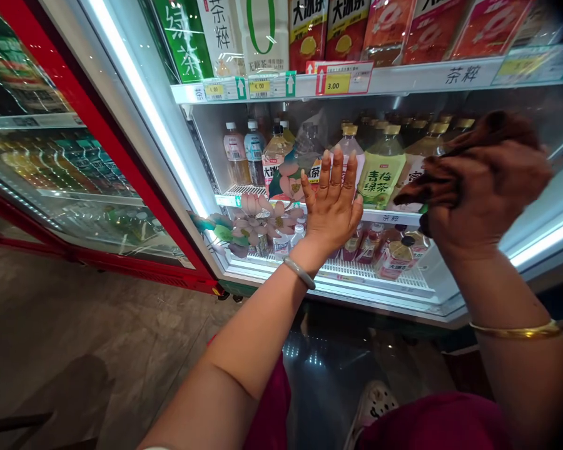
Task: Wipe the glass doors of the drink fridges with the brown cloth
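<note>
My left hand [332,203], with a pale bangle at the wrist, is spread with fingers stretched out, palm toward the glass door [394,97] of a lit drinks fridge. It appears to rest flat on the glass. At the right, my right hand [488,194], a gold bangle on its wrist, is wrapped round a crumpled dark brown cloth [502,131]. The cloth is up at the glass; whether it touches cannot be told. Flower decals [267,219] show on the door just left of my left hand.
Behind the glass, shelves hold several drink bottles [383,169] and large cartons [307,31], with price tags [342,81] along the shelf edge. A red-framed fridge [136,169] stands at the left. Below are the floor [122,350] and a light clog [375,403].
</note>
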A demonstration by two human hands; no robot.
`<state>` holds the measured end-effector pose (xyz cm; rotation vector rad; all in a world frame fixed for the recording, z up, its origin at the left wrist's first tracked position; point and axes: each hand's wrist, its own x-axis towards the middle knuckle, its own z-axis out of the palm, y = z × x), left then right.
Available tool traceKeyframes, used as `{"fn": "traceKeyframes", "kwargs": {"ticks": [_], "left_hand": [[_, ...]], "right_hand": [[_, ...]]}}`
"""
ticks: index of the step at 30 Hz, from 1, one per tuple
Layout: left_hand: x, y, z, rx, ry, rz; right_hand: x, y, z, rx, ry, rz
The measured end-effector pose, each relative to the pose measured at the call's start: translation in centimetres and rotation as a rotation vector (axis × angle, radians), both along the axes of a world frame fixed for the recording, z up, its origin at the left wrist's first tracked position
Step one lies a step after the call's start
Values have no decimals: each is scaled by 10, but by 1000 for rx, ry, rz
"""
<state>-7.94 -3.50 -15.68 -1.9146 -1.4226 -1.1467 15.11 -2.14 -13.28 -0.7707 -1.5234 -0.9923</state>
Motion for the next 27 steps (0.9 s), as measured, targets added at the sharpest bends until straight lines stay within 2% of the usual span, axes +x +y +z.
{"fn": "traceKeyframes", "kwargs": {"ticks": [2, 4, 7, 9, 12, 15, 17, 19, 23, 25, 27], "left_hand": [[0, 0, 0, 2, 4, 9], [0, 0, -1, -10, 3, 4], [-1, -1, -1, 0, 7, -13], [-2, -1, -1, 8, 10, -23], [-1, 0, -1, 9, -7, -28], [1, 1, -2, -14, -15, -19], [2, 1, -2, -35, -4, -7], [2, 1, -4, -36, 17, -3], [0, 4, -9, 2, 58, -58], [1, 4, -10, 7, 51, -73], [2, 4, -9, -6, 36, -59]], "right_hand": [[-5, 0, 8, -6, 112, -15], [-24, -4, 10, -29, 155, -7], [-50, -11, 2, -47, 10, 25], [-51, -12, -6, -44, -135, 42], [-29, -9, -11, 33, -204, 49], [-14, -5, -4, 20, -22, -1], [-21, -6, 2, -29, 132, -19], [-38, -9, 4, -46, 178, -3], [-63, -12, -9, -79, -117, 54], [-56, -11, -15, -49, -233, 83], [-39, -9, -16, 25, -224, 104]]}}
